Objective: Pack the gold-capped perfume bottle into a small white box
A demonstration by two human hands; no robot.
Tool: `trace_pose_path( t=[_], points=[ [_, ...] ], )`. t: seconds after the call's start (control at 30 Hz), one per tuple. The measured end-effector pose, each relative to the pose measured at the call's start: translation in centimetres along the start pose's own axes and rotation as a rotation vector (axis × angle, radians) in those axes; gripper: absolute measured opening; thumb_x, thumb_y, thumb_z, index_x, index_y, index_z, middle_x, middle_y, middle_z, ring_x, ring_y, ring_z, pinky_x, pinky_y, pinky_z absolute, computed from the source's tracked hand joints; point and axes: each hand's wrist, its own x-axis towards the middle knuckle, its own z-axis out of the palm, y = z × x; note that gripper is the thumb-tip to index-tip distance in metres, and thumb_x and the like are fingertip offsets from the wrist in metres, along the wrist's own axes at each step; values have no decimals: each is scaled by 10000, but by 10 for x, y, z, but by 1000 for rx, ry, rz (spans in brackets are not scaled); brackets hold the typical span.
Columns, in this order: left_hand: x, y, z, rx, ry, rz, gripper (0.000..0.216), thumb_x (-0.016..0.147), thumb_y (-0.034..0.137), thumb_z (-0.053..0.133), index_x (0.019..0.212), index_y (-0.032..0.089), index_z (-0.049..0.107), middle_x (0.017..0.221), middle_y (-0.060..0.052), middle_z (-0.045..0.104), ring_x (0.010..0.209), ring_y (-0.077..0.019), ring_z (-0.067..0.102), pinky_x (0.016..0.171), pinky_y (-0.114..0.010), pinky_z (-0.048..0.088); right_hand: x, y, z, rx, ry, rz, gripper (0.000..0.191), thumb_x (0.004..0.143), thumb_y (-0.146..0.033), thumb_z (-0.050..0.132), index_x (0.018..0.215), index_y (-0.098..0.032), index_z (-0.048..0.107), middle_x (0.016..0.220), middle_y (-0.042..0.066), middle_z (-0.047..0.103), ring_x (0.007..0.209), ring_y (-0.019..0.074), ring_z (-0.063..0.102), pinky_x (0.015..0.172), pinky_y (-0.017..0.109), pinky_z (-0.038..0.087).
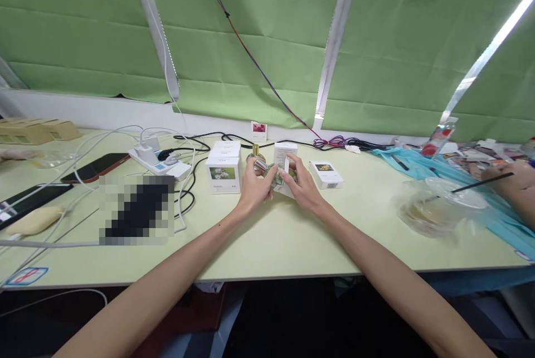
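Over the pale green table (271,241), my left hand (254,185) grips a small glass bottle (270,171) with a silver cap, held tilted on its side. My right hand (301,182) holds an open white box (288,179) against the bottle's other end. The two hands meet at the middle of the table, fingers wrapped around both items. Behind them stands another small bottle (256,153) with a round gold top, beside an upright white box (284,153).
Two stacked white boxes (224,171) stand left of my hands, and a flat box (326,174) lies to the right. A power strip (159,164) with cables and two phones (96,167) lie left. A clear plastic bowl (434,210) sits right, near another person's hand (512,182).
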Motion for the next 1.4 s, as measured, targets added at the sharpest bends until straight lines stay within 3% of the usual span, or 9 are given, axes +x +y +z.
trace_pose_path(
  t=[0.43,0.93,1.4],
  points=[
    [4,-8,0,16,-27,14,418,872,524,682,1068,262,421,707,73,583,339,-91,504,345,-214,286,0,-1,1,-7,-12,-2,610,994,-576,497,1505,-255,402,1370,112,642,1278,293,598,1055,473,489],
    [3,-3,1,48,-62,-12,398,861,420,700,1004,260,365,649,89,571,376,-146,586,370,-243,402,1,2,0,-5,-4,25,609,1004,-593,465,1514,-268,395,1340,103,656,1202,280,632,997,448,518],
    [8,-12,1,53,-65,-34,444,843,457,740,1004,257,378,789,51,621,399,-108,584,373,-228,388,0,1,0,-31,6,13,596,1011,-562,451,1510,-239,408,1298,113,675,1148,270,644,982,432,514]
  ],
)
